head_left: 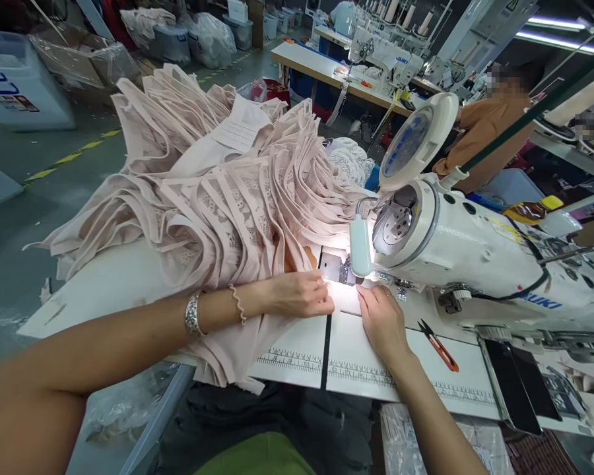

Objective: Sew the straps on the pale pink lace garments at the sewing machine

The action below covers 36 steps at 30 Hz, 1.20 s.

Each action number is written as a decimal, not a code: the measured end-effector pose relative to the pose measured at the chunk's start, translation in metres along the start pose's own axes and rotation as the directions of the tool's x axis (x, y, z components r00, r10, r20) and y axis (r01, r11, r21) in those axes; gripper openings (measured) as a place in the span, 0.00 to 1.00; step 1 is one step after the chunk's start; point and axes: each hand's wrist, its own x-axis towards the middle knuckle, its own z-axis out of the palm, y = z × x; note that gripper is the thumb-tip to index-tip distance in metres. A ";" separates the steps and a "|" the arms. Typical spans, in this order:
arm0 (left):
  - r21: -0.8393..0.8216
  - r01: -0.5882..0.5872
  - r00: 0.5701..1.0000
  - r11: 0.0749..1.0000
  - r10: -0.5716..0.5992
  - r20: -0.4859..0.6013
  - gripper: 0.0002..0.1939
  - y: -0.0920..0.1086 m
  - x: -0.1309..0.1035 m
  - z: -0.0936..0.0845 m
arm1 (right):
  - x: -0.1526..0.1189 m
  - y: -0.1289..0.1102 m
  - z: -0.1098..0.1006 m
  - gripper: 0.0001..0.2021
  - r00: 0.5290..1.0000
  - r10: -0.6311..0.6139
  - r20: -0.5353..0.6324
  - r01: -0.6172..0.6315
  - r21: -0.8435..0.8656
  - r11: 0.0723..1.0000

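My left hand (pixel 304 293) is closed, its fingers pinching the left end of a pale pink fabric piece (pixel 344 295). At the other end, the fingers of my right hand (pixel 380 315) are pressed together on the same fabric, close to the needle area. The white sewing machine (pixel 475 237) stands at the right, and its small lamp (pixel 360 245) lights the fabric brightly. A large heap of pale pink garments (pixel 228 218) with lace panels covers the table's left side and lies right behind my left forearm. The exact needle position is hidden by glare.
Orange-handled thread snips (pixel 440 346) lie on the table right of my right hand. A printed ruler (pixel 361 373) runs along the front edge. A white paper sheet (pixel 235 132) rests on the heap. Behind are another sewing machine (pixel 386 56) and a person in brown (pixel 497 128).
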 end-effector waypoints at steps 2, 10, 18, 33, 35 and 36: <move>0.026 0.065 0.997 0.998 -0.066 0.036 0.12 -0.003 -0.003 0.003 | 0.000 -0.002 0.000 0.16 0.999 0.018 0.029 -0.018 0.012 1.000; 0.132 0.173 0.967 0.976 -0.193 0.163 0.14 -0.016 -0.005 -0.003 | -0.004 0.000 0.003 0.16 0.998 0.033 0.053 -0.035 0.040 0.999; 0.005 0.179 0.965 0.984 -0.176 0.195 0.18 -0.021 -0.015 -0.001 | -0.001 -0.004 -0.003 0.16 0.987 0.070 0.147 -0.071 0.003 0.997; -0.059 0.205 0.940 0.977 -0.180 0.289 0.15 -0.029 0.005 -0.008 | 0.034 -0.005 -0.022 0.13 0.722 0.374 0.582 -0.361 -0.145 0.921; -0.046 0.148 0.950 0.988 -0.129 0.285 0.15 -0.025 0.008 -0.005 | 0.028 -0.007 -0.019 0.13 0.718 0.406 0.565 -0.405 -0.136 0.904; -0.027 0.122 0.949 0.992 -0.108 0.295 0.16 -0.020 0.011 -0.002 | 0.024 -0.008 -0.018 0.14 0.717 0.420 0.556 -0.420 -0.136 0.897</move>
